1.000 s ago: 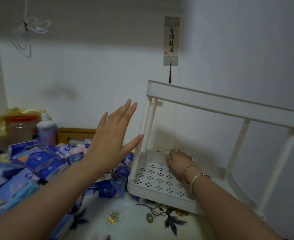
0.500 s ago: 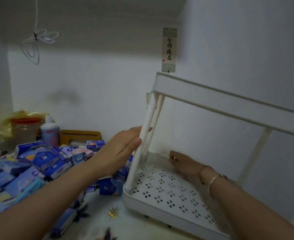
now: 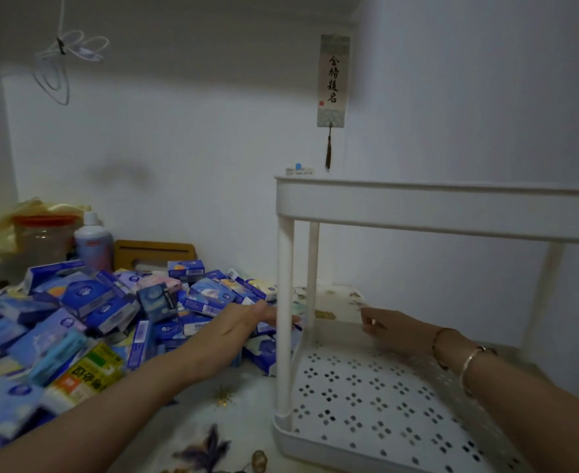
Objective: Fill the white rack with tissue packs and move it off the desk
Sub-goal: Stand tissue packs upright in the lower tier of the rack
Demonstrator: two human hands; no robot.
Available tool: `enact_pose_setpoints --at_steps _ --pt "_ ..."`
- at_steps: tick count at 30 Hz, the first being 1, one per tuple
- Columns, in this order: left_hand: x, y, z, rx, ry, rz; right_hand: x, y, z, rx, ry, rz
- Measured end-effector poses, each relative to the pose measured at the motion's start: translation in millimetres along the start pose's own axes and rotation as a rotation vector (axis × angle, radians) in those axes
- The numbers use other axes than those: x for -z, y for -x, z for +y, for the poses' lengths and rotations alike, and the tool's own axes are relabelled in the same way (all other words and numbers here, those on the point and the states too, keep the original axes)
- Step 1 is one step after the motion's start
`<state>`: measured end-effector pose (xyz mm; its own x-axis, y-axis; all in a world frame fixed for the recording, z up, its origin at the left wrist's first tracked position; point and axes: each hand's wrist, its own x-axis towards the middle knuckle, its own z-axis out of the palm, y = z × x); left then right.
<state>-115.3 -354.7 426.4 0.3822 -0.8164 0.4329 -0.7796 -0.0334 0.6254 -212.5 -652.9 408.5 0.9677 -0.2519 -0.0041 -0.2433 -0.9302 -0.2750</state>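
Since the earlier frame white rack (image 3: 418, 302) has levelled, upright at right of frame on floral desk (image 3: 185, 435). Tissue packs (image 3: 86, 308) heaped at left. Left hand (image 3: 243, 322) off post, fingers straight together; right hand (image 3: 390, 327) inside, fingers loosely curled

The scene was dimly lit with a bluish cast; edges were bent by wide-angle distortion, and foreground detail was blurred.
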Motion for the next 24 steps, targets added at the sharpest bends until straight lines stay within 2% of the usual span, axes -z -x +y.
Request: enact_pose_setpoints --at_steps 3,7,10,12,15,19,20,22,24 --pt "-4.5 -1.6 -23.8 -0.004 -0.236 -0.119 1.6 5.1 6.4 -0.024 -0.006 0.001" --pt "-19.0 -13.7 -72.0 -0.013 -0.705 -0.401 -3.5 5.7 4.3 -0.036 -0.007 -0.01" --pt "-30.9 -31.4 -85.5 0.01 -0.835 -0.437 -7.0 2.3 1.9 -0.031 -0.031 -0.008" --pt "-40.7 -44.0 -92.9 0.023 -0.793 -0.43 -9.7 -0.6 1.4 -0.019 -0.05 -0.012" --pt "-58.1 -66.8 -111.3 0.087 -0.555 -0.243 -15.5 -4.9 4.3 -0.023 -0.061 -0.015" --pt "-70.2 -102.6 -147.4 0.118 -0.749 -0.204 -20.5 -12.4 0.2 -0.002 -0.057 0.002" --pt "-70.3 -106.5 -145.4 0.172 -0.721 -0.184 -21.6 -16.5 -3.1 0.008 -0.056 0.008" --pt "-66.7 -108.2 -153.2 0.238 -0.503 -0.064 -23.4 -26.1 -12.3 0.038 -0.065 0.009" --pt "-54.5 -104.9 -158.8 0.272 -0.286 -0.053 -26.2 -35.9 -21.4 0.067 -0.072 0.001"
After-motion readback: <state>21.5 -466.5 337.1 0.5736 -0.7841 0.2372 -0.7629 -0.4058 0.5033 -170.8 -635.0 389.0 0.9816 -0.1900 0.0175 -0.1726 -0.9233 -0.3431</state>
